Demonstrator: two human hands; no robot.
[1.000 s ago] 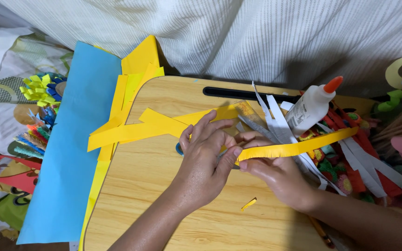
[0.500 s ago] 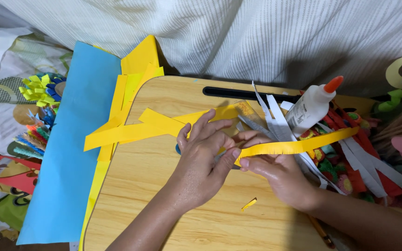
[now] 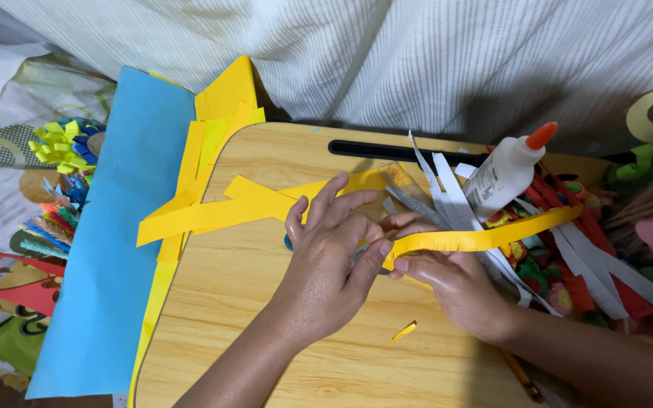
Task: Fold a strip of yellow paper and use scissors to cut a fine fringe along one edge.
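The fringed yellow paper strip (image 3: 485, 239) runs across the right half of the light wooden lap table with rounded corners (image 3: 266, 347), in the head view; its near end is at the table's middle and its far end lifts over the pile of paper scraps at the right edge. The left hand (image 3: 330, 264) pinches that near end between thumb and forefinger, other fingers spread and raised. The right hand (image 3: 455, 291) lies just beside it, palm down, fingers curled under the strip and touching it; whether it truly grips, I cannot tell.

The table's near half is bare wood grain apart from a small yellow paper snippet (image 3: 404, 331). Toward the far-left corner, plain flat yellow paper strips (image 3: 205, 215) cross one another and overhang the left edge onto a large smooth blue paper sheet (image 3: 115, 249). At the far edge lies a black slot-shaped handle (image 3: 387, 151). A white plastic glue bottle with an orange cap (image 3: 504, 172) leans at the far-right corner, with grey-white paper strips (image 3: 447, 189) fanned beside it. Red and green paper scraps (image 3: 568, 272) crowd the right edge. A ribbed white cloth (image 3: 417, 60) hangs behind.
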